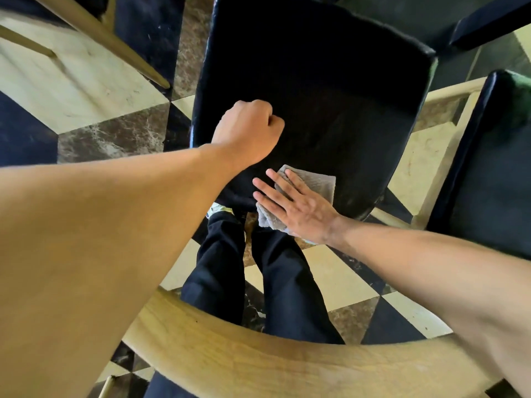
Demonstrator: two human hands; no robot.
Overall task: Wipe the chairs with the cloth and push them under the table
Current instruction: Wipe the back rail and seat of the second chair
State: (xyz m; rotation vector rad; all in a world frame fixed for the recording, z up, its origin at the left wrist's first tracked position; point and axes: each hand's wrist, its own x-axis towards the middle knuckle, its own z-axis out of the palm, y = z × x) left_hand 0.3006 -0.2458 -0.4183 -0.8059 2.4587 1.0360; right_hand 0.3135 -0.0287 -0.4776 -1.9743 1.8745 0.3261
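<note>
A: How do the hands lie?

B: The right hand (298, 206) lies flat, fingers straight and spread, pressing a grey, folded, textured cloth (311, 186) onto the near edge of the black padded chair seat (321, 104). The arm reaches in from the lower right.

A: And the other?

B: The left hand (248, 130) is curled into a fist over the left part of the same seat, knuckles forward. I cannot tell whether it grips anything or touches the seat. Its forearm crosses in from the left.

A: Where is the cloth exactly?

B: On the seat's near edge, part hanging over it, above the person's dark trousers (275, 277).

A: What else is near?

B: The curved pale wooden chair back (258, 366) lies across the bottom of the view. A second black-seated chair (488, 168) with a pale wooden frame stands just beside, on the right. Below is a floor of cream, black and brown marble tiles (86, 90).
</note>
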